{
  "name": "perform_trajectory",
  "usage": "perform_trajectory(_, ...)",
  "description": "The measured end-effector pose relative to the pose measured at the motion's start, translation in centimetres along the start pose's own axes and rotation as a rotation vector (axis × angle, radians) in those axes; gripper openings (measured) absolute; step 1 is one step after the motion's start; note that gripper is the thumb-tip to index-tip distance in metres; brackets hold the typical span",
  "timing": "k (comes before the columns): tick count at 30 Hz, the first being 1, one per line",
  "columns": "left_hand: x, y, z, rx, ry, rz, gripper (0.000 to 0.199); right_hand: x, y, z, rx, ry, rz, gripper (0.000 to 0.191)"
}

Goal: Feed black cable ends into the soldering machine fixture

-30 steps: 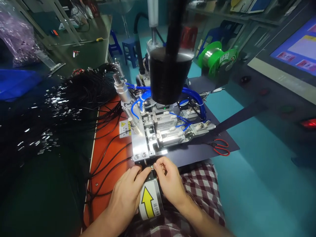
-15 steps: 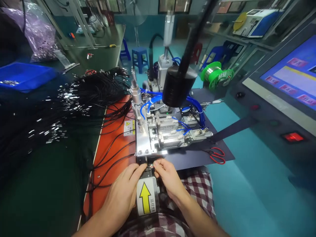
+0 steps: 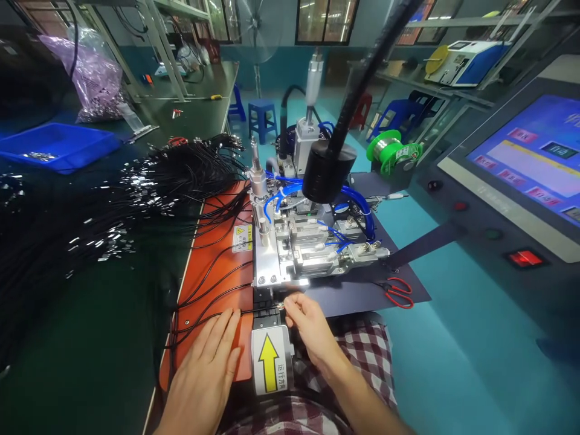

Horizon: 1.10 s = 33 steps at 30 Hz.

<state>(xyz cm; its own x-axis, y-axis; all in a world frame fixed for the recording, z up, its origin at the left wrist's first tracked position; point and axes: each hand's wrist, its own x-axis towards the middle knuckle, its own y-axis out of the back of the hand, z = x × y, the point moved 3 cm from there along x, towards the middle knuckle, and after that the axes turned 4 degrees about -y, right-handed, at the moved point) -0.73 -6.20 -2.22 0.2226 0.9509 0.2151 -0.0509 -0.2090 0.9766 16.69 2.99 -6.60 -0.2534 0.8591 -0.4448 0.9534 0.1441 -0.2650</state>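
Note:
My right hand (image 3: 312, 329) pinches the metal-tipped end of a thin black cable (image 3: 248, 312) over the black feed track (image 3: 267, 320) at the machine's near side. Its thumb and forefinger hide most of that end. My left hand (image 3: 206, 359) lies flat on the orange board (image 3: 212, 254), fingers stretched out, its fingertips on or beside the same cable. Just in front of the track sits a white plate with a yellow arrow (image 3: 269, 362). Beyond both hands stands the metal machine (image 3: 269, 260) with cylinders and blue air hoses.
Several black cables cross the board from a large cable bundle (image 3: 181, 172) at left. A blue tray (image 3: 58, 145) stands behind it. Red-handled scissors (image 3: 399, 293) lie right of the machine, below a green solder spool (image 3: 392, 151). A touchscreen panel (image 3: 530, 151) fills the right side.
My left hand has let go near the cable's end and moved left, flattening onto the orange board. My right hand stays at the track, still pinching the cable end. The view has shifted slightly.

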Motion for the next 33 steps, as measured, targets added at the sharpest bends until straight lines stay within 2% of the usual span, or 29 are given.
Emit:
perform_trajectory(3, 0.0, -0.2, -0.3, -0.011, -0.007, 0.000, 0.056, 0.0, 0.5, -0.2, -0.005, 0.013, 0.016, 0.037)
perform_trajectory(8, -0.1, -0.5, -0.5, 0.001, -0.004, -0.028, 0.054, -0.5, 2.4, -0.2, 0.090, -0.008, 0.130, 0.042)
perform_trajectory(17, -0.3, -0.5, -0.7, 0.023, -0.035, -0.014, 0.054, -1.9, 4.7, 1.4, 0.211, -0.103, 0.246, 0.033)
perform_trajectory(20, 0.8, -0.9, -0.8, 0.018, -0.036, -0.017, 0.052, -2.2, 4.6, 1.4, 0.193, -0.105, 0.239, 0.030)
perform_trajectory(23, 3.2, -0.8, -1.2, -0.043, 0.008, -0.035, 0.047, -2.2, 4.2, 1.0, 0.153, -0.097, 0.214, 0.029)
perform_trajectory(25, 4.9, 0.3, -1.6, -0.140, 0.012, -0.058, 0.044, -2.3, 3.9, 0.8, 0.137, -0.104, 0.195, 0.028)
perform_trajectory(27, 5.8, 2.5, -2.1, -0.327, -0.042, -0.118, 0.040, -2.5, 4.0, 0.7, 0.124, -0.115, 0.186, 0.028)
perform_trajectory(29, 5.5, 5.0, -2.8, -0.574, -0.117, -0.251, 0.037, -2.9, 4.4, 0.6, 0.122, -0.126, 0.189, 0.027)
perform_trajectory(30, 4.9, 6.1, -3.2, -0.620, -0.167, -0.373, 0.036, -3.2, 4.7, 0.6, 0.129, -0.132, 0.194, 0.027)
perform_trajectory(31, 4.1, 6.9, -3.7, -0.605, -0.241, -0.494, 0.037, -3.4, 5.0, 0.6, 0.137, -0.139, 0.201, 0.027)
perform_trajectory(32, 3.3, 7.6, -4.3, -0.540, -0.306, -0.538, 0.037, -3.6, 5.3, 0.5, 0.145, -0.147, 0.207, 0.028)
perform_trajectory(33, 2.5, 8.1, -5.2, -0.429, -0.333, -0.523, 0.037, -3.8, 5.5, 0.5, 0.152, -0.155, 0.212, 0.029)
